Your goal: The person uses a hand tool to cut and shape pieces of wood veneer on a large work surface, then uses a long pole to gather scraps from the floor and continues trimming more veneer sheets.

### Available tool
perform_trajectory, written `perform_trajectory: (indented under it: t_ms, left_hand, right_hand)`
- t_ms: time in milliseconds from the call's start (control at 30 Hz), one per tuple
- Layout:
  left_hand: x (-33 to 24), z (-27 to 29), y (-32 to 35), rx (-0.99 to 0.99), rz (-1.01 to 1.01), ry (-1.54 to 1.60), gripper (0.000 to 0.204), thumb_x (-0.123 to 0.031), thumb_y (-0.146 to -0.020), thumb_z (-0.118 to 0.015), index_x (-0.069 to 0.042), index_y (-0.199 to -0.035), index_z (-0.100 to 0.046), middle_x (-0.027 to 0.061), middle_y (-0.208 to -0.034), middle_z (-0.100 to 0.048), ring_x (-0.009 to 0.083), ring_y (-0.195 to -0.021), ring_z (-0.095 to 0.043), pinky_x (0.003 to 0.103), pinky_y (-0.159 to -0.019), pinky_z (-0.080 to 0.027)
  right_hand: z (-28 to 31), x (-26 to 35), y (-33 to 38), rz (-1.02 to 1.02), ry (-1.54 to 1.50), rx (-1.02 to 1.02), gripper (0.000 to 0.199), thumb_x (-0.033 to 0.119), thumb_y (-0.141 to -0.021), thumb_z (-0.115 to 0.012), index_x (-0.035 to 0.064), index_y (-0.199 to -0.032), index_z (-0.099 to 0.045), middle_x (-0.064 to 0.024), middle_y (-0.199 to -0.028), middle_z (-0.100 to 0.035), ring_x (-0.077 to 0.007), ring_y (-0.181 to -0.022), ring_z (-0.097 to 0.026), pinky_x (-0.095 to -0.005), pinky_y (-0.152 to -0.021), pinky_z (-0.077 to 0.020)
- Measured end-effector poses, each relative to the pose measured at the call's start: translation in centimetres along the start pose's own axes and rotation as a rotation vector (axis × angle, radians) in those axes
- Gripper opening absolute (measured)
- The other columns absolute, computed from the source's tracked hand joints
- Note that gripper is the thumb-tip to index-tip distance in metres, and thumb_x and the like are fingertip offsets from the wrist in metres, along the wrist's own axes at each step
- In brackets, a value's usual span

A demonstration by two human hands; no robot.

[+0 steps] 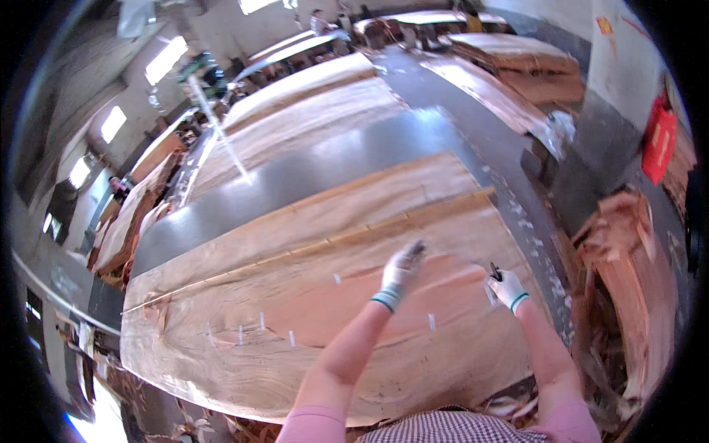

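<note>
A large pale wood veneer sheet (369, 384) lies before me, with a pinkish-brown veneer piece (325, 310) set into its middle. Several short strips of whitish tape (292, 338) cross the seams. My left hand (402, 272), in a white glove with dark fingertips, is over the upper edge of the pinkish piece, fingers stretched forward and slightly blurred. At that piece's right end, my right hand (509, 288), also gloved, is closed around a small dark tool (495, 272); its kind is unclear. A thin bamboo-like stick (295, 252) lies across the sheet beyond both hands.
Behind the sheet is a smooth grey surface (310, 181), then more veneer stacks (310, 111). Loose veneer scraps (628, 258) are heaped at right, below a red bag (659, 140) near a pillar (624, 66). Another person (321, 23) is far off at the back.
</note>
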State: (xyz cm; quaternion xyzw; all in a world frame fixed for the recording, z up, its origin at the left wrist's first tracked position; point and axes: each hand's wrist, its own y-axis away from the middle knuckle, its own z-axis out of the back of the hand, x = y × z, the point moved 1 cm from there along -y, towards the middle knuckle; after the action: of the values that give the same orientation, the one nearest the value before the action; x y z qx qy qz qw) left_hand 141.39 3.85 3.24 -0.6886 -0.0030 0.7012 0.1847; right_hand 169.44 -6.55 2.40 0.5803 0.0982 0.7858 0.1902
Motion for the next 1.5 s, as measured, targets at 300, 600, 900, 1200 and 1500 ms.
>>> perform_trajectory:
  t_ms: [300, 600, 900, 1200, 1500]
  left_hand:
    - [-13.4, 30.6, -11.9, -0.705, -0.307, -0.029, 0.044, 0.004, -0.083, -0.061, -0.004, -0.125, -0.051, 0.0066, -0.117, -0.056, 0.0151, -0.104, -0.054, 0.026, -0.092, -0.043]
    - [-10.2, 39.0, -24.4, -0.781, -0.081, -0.112, 0.105, -0.028, -0.069, -0.081, -0.009, -0.147, -0.013, 0.0176, -0.149, -0.019, 0.0282, -0.138, -0.020, 0.035, -0.112, -0.017]
    - [-8.5, 41.3, -29.2, -0.516, -0.180, 0.247, 0.069, -0.035, -0.084, -0.068, -0.010, -0.139, -0.035, 0.0087, -0.114, -0.061, 0.0178, -0.106, -0.056, 0.033, -0.098, -0.038]
    - [-15.9, 32.4, -15.3, -0.297, -0.150, 0.539, 0.018, -0.011, -0.089, -0.060, -0.003, -0.104, -0.063, 0.0080, -0.092, -0.067, 0.0161, -0.081, -0.065, 0.027, -0.071, -0.053]
    - [-20.5, 30.4, -9.0, -0.296, -0.039, 0.426, 0.010, -0.012, -0.089, -0.057, -0.005, -0.095, -0.063, 0.0063, -0.083, -0.066, 0.0160, -0.069, -0.064, 0.029, -0.067, -0.054]
  right_hand:
    - [-10.2, 10.0, 1.3, 0.089, 0.057, 0.131, 0.020, 0.027, -0.085, -0.065, 0.0064, -0.083, -0.063, -0.0004, -0.064, -0.058, -0.0098, -0.053, -0.053, -0.0276, -0.049, -0.0420]
    - [-14.2, 7.5, 0.9, 0.100, 0.181, 0.390, 0.024, 0.027, -0.088, -0.063, 0.0048, -0.097, -0.066, 0.0007, -0.070, -0.059, -0.0086, -0.060, -0.053, -0.0257, -0.057, -0.0442]
    - [-16.8, 13.4, -1.6, 0.109, 0.045, 0.359, 0.020, 0.023, -0.090, -0.061, 0.0039, -0.096, -0.063, -0.0001, -0.064, -0.058, -0.0084, -0.058, -0.055, -0.0256, -0.054, -0.0446]
    - [-24.0, 35.4, -3.9, 0.873, 0.079, 0.275, 0.021, 0.021, -0.089, -0.061, 0.0006, -0.092, -0.061, -0.0077, -0.069, -0.060, -0.0134, -0.063, -0.055, -0.0304, -0.059, -0.0454]
    - [-32.0, 49.9, -1.3, 0.615, -0.448, 0.618, 0.017, 0.016, -0.084, -0.067, 0.0019, -0.093, -0.066, -0.0056, -0.075, -0.065, -0.0081, -0.052, -0.050, -0.0242, -0.049, -0.0414]
